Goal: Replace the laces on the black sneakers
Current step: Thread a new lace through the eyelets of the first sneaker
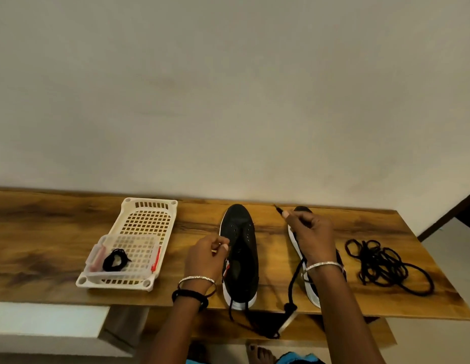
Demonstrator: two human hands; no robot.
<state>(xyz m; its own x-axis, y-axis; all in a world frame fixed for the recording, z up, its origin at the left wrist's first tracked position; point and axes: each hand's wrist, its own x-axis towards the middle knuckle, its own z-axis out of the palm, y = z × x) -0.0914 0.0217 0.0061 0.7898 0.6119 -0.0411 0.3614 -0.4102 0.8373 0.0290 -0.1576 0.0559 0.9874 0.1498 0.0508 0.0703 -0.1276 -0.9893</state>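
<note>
Two black sneakers with white soles stand toe-away on the wooden table. My left hand (206,254) pinches at the left edge of the middle sneaker (240,248), by its eyelets. Over the right sneaker (299,210), which it mostly hides, my right hand (311,236) grips a black lace (294,279). The lace tip pokes out past the fingers, and the rest trails down over the table's front edge. A loose heap of black laces (386,265) lies to the right.
A white perforated basket (147,219) sits at the left, with a small clear tray (97,254) inside holding a coiled black lace (114,260). The wooden table (45,232) backs onto a plain wall. A lower shelf and bare feet show below.
</note>
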